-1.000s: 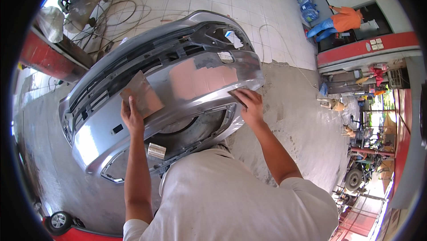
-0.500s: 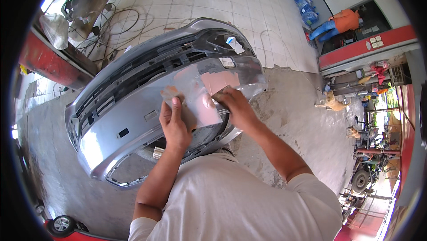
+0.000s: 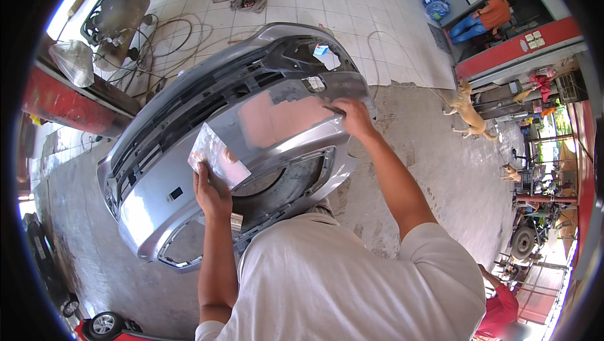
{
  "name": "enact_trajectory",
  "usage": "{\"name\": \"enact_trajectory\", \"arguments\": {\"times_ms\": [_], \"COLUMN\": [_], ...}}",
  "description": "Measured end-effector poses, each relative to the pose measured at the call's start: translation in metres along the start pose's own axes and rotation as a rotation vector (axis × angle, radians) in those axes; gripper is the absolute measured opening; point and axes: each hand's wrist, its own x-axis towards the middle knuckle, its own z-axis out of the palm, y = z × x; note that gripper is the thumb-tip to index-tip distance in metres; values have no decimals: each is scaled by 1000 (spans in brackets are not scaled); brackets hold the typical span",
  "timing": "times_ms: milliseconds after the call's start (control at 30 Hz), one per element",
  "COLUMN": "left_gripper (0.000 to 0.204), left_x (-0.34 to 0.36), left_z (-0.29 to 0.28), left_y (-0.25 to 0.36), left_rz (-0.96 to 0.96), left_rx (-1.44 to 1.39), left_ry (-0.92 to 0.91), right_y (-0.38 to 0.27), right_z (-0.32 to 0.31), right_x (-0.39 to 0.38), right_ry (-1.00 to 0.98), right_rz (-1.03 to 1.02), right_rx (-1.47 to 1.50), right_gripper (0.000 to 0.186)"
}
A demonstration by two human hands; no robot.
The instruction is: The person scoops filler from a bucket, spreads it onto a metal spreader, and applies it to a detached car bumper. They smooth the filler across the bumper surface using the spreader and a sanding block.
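A grey car bumper [image 3: 148, 184] lies in front of me, with a wide patch of pink body filler [image 3: 286, 122] spread across its upper face. My left hand [image 3: 214, 196] is closed on the lower edge of a flat mixing board [image 3: 211, 146], which has pink filler smeared on it and is held over the bumper. At the right end of the patch, my right hand [image 3: 357, 117] is closed on a thin, dark-edged spreader [image 3: 334, 110], its edge at the filler. Fingers hide most of the spreader.
An air compressor [image 3: 116, 20] with coiled hoses stands at the far left, beside a red post [image 3: 78, 102]. A person in sandals [image 3: 248, 1] stands on a cloth beyond the bumper. A tan dog [image 3: 467, 109] is at the right. Someone in orange [image 3: 494, 14] is in a doorway.
My right hand has moved right, from the board to the patch's right end. The board has moved left and uncovered the patch. A person in red has appeared at the lower right.
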Motion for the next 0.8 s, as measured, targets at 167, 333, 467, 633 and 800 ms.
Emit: {"name": "enact_trajectory", "arguments": {"times_ms": [167, 333, 467, 633, 800], "left_gripper": [43, 31, 29, 33, 30], "left_x": [2, -19, -32, -56, -69], "left_z": [-10, 11, 30, 57, 39], "left_y": [-3, 0, -21, 0, 16], "left_rz": [-3, 102, 167, 216, 346], "left_rx": [-66, 38, 33, -18, 108], "left_ry": [-1, -20, -79, -242, -281], "right_y": [-38, -122, -236, -253, -228], "right_z": [-2, -40, -77, -48, -48], "right_x": [-69, -75, -60, -63, -77], "right_ry": [-56, 154, 101, 97, -44], "right_rz": [-14, -6, -274, -385, -319], "right_rx": [21, 237, 624, 675, 214], "right_gripper": [50, 58, 53, 65, 64]}}
